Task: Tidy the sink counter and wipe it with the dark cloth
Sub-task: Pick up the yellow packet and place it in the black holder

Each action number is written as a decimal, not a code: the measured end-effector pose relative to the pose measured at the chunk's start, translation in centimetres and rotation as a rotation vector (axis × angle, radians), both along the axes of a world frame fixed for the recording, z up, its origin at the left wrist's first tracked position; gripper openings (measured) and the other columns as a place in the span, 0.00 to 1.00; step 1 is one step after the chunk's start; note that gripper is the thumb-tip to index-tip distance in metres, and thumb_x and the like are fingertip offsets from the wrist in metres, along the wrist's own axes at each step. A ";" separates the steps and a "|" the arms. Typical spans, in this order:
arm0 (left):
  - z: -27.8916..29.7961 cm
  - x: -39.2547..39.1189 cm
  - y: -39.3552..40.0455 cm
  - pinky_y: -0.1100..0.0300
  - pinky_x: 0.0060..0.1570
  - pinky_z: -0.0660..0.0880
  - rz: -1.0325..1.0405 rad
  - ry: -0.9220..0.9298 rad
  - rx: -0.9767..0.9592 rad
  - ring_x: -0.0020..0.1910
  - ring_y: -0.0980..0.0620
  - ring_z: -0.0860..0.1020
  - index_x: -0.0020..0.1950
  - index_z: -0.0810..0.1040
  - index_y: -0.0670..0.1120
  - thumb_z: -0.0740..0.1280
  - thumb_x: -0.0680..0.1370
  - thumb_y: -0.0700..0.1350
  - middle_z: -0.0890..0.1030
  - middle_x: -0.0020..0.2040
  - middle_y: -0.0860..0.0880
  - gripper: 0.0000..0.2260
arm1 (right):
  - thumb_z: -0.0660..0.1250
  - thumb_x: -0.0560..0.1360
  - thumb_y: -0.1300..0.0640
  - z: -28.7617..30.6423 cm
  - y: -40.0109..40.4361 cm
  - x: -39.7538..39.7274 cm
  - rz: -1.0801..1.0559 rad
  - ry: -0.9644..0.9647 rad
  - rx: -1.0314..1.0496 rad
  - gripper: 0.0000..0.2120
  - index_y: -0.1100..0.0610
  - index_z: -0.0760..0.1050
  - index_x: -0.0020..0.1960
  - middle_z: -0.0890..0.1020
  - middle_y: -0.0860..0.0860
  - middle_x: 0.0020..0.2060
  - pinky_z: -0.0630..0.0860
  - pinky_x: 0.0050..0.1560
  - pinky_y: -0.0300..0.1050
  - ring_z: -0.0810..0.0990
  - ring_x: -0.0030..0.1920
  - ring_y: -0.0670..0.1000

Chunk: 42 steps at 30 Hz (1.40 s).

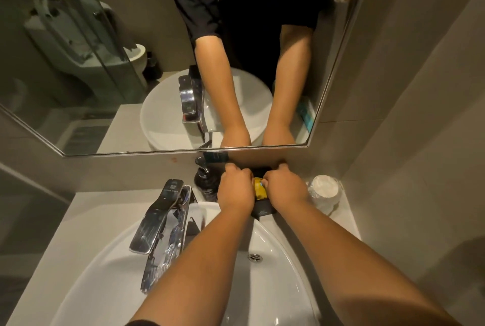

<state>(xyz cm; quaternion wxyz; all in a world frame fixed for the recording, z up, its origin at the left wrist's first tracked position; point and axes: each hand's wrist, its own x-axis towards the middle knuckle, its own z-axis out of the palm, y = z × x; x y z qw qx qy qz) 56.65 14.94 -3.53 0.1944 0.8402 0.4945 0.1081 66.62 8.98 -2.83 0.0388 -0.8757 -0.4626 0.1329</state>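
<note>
Both of my hands reach to the back of the counter [110, 223], behind the white basin [273, 241]. My left hand [234, 190] and my right hand [286, 187] are curled knuckles-up on either side of a small yellow packet [259, 189] and pinch it between them. Under the packet lies a flat black tray-like thing [262, 210] with a small logo, mostly hidden by my hands. I cannot tell whether it is a tray or the dark cloth. No other dark cloth shows.
A black pump soap bottle [204, 178] stands just left of my left hand. The tall chrome faucet [162, 218] rises at the basin's left rim. Wrapped white cups [325, 190] sit in the right corner by the wall. The mirror [131, 63] hangs right behind.
</note>
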 end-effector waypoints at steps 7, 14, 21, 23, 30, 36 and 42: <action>-0.9 -0.3 -0.8 0.58 0.29 0.62 0.011 -0.025 -0.102 0.33 0.54 0.68 0.47 0.72 0.45 0.61 0.76 0.44 0.75 0.48 0.45 0.03 | 0.64 0.77 0.55 0.6 -0.9 1.1 0.029 0.077 -0.116 0.08 0.54 0.81 0.52 0.81 0.55 0.46 0.72 0.41 0.45 0.77 0.42 0.56; -0.7 -0.1 -0.2 0.58 0.35 0.64 -0.058 0.011 -0.004 0.35 0.50 0.68 0.52 0.77 0.45 0.60 0.79 0.44 0.72 0.52 0.45 0.07 | 0.64 0.76 0.58 0.6 -0.7 0.8 0.028 -0.063 -0.020 0.12 0.52 0.79 0.58 0.76 0.57 0.56 0.77 0.50 0.52 0.78 0.53 0.59; -0.3 -0.1 -0.3 0.52 0.38 0.75 -0.090 0.058 0.063 0.40 0.44 0.74 0.50 0.74 0.44 0.63 0.78 0.43 0.72 0.52 0.43 0.03 | 0.69 0.75 0.54 -0.4 -1.0 0.4 -0.004 -0.088 0.057 0.12 0.52 0.76 0.58 0.79 0.55 0.51 0.79 0.46 0.50 0.80 0.48 0.57; -0.1 0.0 -0.4 0.51 0.38 0.75 -0.093 0.056 0.060 0.40 0.44 0.75 0.50 0.73 0.44 0.63 0.79 0.43 0.72 0.52 0.42 0.03 | 0.68 0.76 0.54 -0.6 -1.1 0.4 0.007 -0.115 0.080 0.12 0.52 0.76 0.59 0.79 0.56 0.52 0.78 0.47 0.50 0.79 0.50 0.57; -0.2 0.2 -0.3 0.52 0.37 0.72 -0.073 0.010 0.050 0.45 0.42 0.77 0.55 0.72 0.45 0.63 0.79 0.42 0.73 0.53 0.42 0.06 | 0.67 0.76 0.52 -0.6 -1.4 0.2 -0.039 -0.112 0.267 0.11 0.53 0.73 0.57 0.81 0.55 0.53 0.78 0.51 0.50 0.78 0.53 0.57; -0.3 0.4 -0.2 0.48 0.41 0.77 -0.067 0.014 0.040 0.45 0.41 0.77 0.55 0.72 0.44 0.63 0.79 0.43 0.73 0.53 0.41 0.06 | 0.66 0.77 0.53 -0.5 -1.1 0.4 -0.031 -0.091 0.190 0.12 0.53 0.76 0.59 0.79 0.55 0.54 0.77 0.51 0.49 0.77 0.55 0.56; 0.1 0.1 -0.2 0.48 0.41 0.77 -0.091 0.022 0.037 0.45 0.41 0.77 0.52 0.74 0.43 0.64 0.79 0.44 0.73 0.52 0.42 0.05 | 0.66 0.77 0.53 -0.5 -1.4 0.3 -0.036 -0.062 0.165 0.14 0.52 0.76 0.62 0.76 0.55 0.60 0.77 0.55 0.50 0.73 0.60 0.56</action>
